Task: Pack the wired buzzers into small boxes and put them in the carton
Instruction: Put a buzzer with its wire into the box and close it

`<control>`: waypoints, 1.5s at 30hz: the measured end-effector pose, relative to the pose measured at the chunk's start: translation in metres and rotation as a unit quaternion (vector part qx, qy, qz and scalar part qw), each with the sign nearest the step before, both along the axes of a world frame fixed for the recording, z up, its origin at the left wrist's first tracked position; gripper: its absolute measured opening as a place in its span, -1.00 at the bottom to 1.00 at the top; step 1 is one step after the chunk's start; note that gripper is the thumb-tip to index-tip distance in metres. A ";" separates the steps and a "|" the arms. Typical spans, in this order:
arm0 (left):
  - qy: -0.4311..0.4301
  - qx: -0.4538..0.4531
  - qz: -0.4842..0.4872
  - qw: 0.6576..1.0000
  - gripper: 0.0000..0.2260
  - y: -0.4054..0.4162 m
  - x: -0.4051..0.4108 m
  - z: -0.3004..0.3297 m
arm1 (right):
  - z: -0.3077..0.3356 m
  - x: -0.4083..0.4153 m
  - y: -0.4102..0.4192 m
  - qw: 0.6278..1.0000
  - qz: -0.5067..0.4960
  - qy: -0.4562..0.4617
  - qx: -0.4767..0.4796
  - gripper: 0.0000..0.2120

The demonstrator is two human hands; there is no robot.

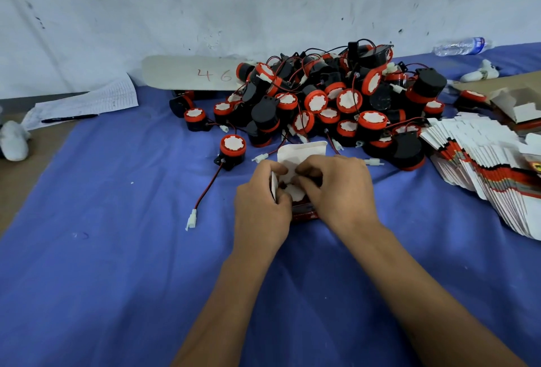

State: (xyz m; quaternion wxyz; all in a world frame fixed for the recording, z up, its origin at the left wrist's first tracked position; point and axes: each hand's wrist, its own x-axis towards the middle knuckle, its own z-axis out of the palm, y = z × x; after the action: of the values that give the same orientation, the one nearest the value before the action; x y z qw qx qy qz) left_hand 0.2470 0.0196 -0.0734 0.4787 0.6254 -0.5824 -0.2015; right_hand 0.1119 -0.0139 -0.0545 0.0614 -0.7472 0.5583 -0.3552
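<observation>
Left hand (260,205) and right hand (336,188) both pinch small box (295,159) flaps, just before buzzer pile (328,100).

Both hands (301,191) grip small box (298,159) by buzzers (328,97)

- Both bare forearms reach forward from the lower edge of the view and converge, so the hands meet close together, knuckles up.
- The left hand (261,204) has its fingers curled, thumb and fingertips pinching the side flap of a small box (296,161) — wrist straight, back of the hand facing up.
- The right hand (339,188) sits just beside the left, almost touching it; its fingers curl down and inward, gripping the same small box from the other side — the fingertips themselves are hidden.
</observation>
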 end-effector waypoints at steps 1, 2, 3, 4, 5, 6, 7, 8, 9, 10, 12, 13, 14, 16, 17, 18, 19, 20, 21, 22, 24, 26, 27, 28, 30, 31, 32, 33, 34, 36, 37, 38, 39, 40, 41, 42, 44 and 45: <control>0.004 -0.002 0.000 1.000 -0.67 0.000 -0.001 -0.001 | 0.001 0.001 0.001 1.000 -0.007 0.007 0.002 -0.91; 0.005 -0.005 -0.001 1.000 -0.68 0.001 -0.001 -0.001 | 0.002 0.002 0.001 1.000 -0.014 0.015 0.001 -0.92; 0.002 -0.008 -0.003 1.000 -0.70 0.001 -0.001 -0.001 | 0.003 0.002 0.002 0.999 -0.021 0.028 0.001 -0.91; -0.002 -0.013 -0.008 1.000 -0.71 0.001 -0.001 -0.002 | 0.005 0.003 0.001 0.998 -0.029 0.049 0.006 -0.88; -0.007 -0.020 -0.014 1.000 -0.73 0.001 0.000 -0.003 | 0.007 0.004 0.001 0.996 -0.040 0.080 0.012 -0.85; -0.014 -0.030 -0.020 0.999 -0.73 0.001 0.000 -0.003 | 0.008 0.005 0.001 0.992 -0.054 0.112 0.017 -0.83; -0.021 -0.039 -0.027 0.999 -0.74 0.001 0.000 -0.003 | 0.009 0.006 0.002 0.989 -0.065 0.133 0.017 -0.81; -0.028 -0.048 -0.033 0.998 -0.73 0.001 0.001 -0.003 | 0.009 0.007 0.003 0.987 -0.074 0.141 0.012 -0.80; -0.032 -0.053 -0.039 0.997 -0.72 0.001 0.001 -0.003 | 0.009 0.007 0.004 0.987 -0.081 0.142 0.004 -0.79; -0.035 -0.056 -0.044 0.997 -0.72 0.001 0.001 -0.003 | 0.009 0.007 0.005 0.986 -0.088 0.142 -0.002 -0.80; -0.031 -0.058 -0.051 0.997 -0.74 -0.001 0.002 -0.005 | 0.008 0.006 0.006 0.986 -0.098 0.137 0.003 -0.80; -0.025 -0.059 -0.054 0.996 -0.74 -0.001 0.002 -0.006 | 0.008 0.005 0.007 0.987 -0.099 0.127 0.011 -0.81; -0.020 -0.060 -0.057 0.996 -0.75 -0.002 0.002 -0.006 | 0.008 0.005 0.007 0.988 -0.099 0.115 0.018 -0.82; -0.012 -0.063 -0.058 0.996 -0.77 -0.002 0.003 -0.008 | 0.008 0.005 0.007 0.989 -0.098 0.106 0.023 -0.82; -0.007 -0.065 -0.059 0.996 -0.78 -0.003 0.003 -0.008 | 0.008 0.005 0.007 0.989 -0.100 0.110 0.025 -0.82; -0.003 -0.066 -0.059 0.996 -0.79 -0.003 0.003 -0.008 | 0.009 0.004 0.007 0.987 -0.106 0.119 0.025 -0.80; 0.002 -0.066 -0.061 0.996 -0.80 -0.003 0.003 -0.008 | 0.009 0.004 0.007 0.983 -0.117 0.136 0.022 -0.79; 0.005 -0.067 -0.061 0.996 -0.81 -0.003 0.002 -0.008 | 0.010 0.003 0.007 0.978 -0.132 0.159 0.015 -0.78; 0.006 -0.068 -0.062 0.996 -0.82 -0.003 0.002 -0.008 | 0.009 0.002 0.006 0.972 -0.147 0.185 0.009 -0.78; 0.005 -0.070 -0.063 0.996 -0.82 -0.003 0.001 -0.007 | 0.008 0.000 0.005 0.965 -0.157 0.212 0.007 -0.76; -0.002 -0.069 -0.071 0.995 -0.79 -0.003 0.000 -0.006 | 0.004 -0.004 0.003 0.956 -0.157 0.244 0.032 -0.71; -0.010 -0.069 -0.079 0.994 -0.75 -0.003 0.000 -0.006 | 0.003 -0.008 0.001 0.960 -0.143 0.229 0.072 -0.67; -0.017 -0.070 -0.078 0.994 -0.75 -0.003 0.000 -0.007 | 0.003 -0.009 0.000 0.964 -0.140 0.210 0.078 -0.68; -0.025 -0.070 -0.075 0.994 -0.75 -0.004 0.000 -0.008 | 0.003 -0.010 0.000 0.970 -0.137 0.187 0.073 -0.72; -0.038 -0.075 -0.070 0.994 -0.73 -0.005 0.001 -0.010 | 0.004 -0.010 -0.001 0.983 -0.117 0.133 0.049 -0.83; -0.044 -0.079 -0.070 0.993 -0.72 -0.005 0.002 -0.010 | 0.004 -0.010 -0.001 0.988 -0.095 0.112 0.040 -0.88; -0.051 -0.083 -0.073 0.993 -0.71 -0.005 0.002 -0.011 | 0.004 -0.011 -0.002 0.992 -0.069 0.100 0.037 -0.90; -0.058 -0.083 -0.077 0.992 -0.70 -0.005 0.003 -0.011 | 0.002 -0.012 -0.004 0.993 -0.049 0.100 0.037 -0.90; -0.067 -0.082 -0.081 0.991 -0.71 -0.005 0.003 -0.011 | 0.001 -0.013 -0.005 0.992 -0.039 0.110 0.039 -0.88; -0.079 -0.080 -0.084 0.990 -0.73 -0.005 0.003 -0.011 | -0.002 -0.015 -0.007 0.990 -0.032 0.130 0.045 -0.84; -0.074 -0.078 -0.085 0.991 -0.74 -0.005 0.003 -0.010 | -0.004 -0.016 -0.008 0.990 -0.029 0.128 0.056 -0.78; -0.063 -0.076 -0.084 0.992 -0.76 -0.005 0.003 -0.010 | -0.005 -0.016 -0.008 0.990 -0.026 0.118 0.077 -0.68; -0.051 -0.078 -0.081 0.992 -0.79 -0.004 0.003 -0.010 | -0.005 -0.016 -0.008 0.989 -0.023 0.107 0.095 -0.59; -0.045 -0.082 -0.077 0.993 -0.80 -0.003 0.002 -0.009 | -0.004 -0.017 -0.008 0.989 -0.018 0.105 0.105 -0.54; -0.044 -0.084 -0.073 0.993 -0.80 -0.003 0.001 -0.009 | -0.004 -0.018 -0.008 0.988 -0.011 0.109 0.108 -0.53; -0.048 -0.084 -0.069 0.993 -0.80 -0.002 0.001 -0.008 | -0.003 -0.019 -0.008 0.987 -0.003 0.110 0.113 -0.55; -0.050 -0.077 -0.059 0.994 -0.82 -0.002 -0.001 -0.008 | 0.000 -0.021 -0.007 0.986 0.017 0.098 0.130 -0.60; -0.045 -0.074 -0.055 0.995 -0.84 -0.002 -0.001 -0.008 | 0.001 -0.022 -0.007 0.986 0.030 0.087 0.137 -0.65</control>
State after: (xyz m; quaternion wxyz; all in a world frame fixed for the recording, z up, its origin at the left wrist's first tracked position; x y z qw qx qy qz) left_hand 0.2457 0.0175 -0.0815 0.4850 0.5634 -0.6506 -0.1550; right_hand 0.0897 -0.0209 -0.0531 0.1248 -0.7760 0.5825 -0.2073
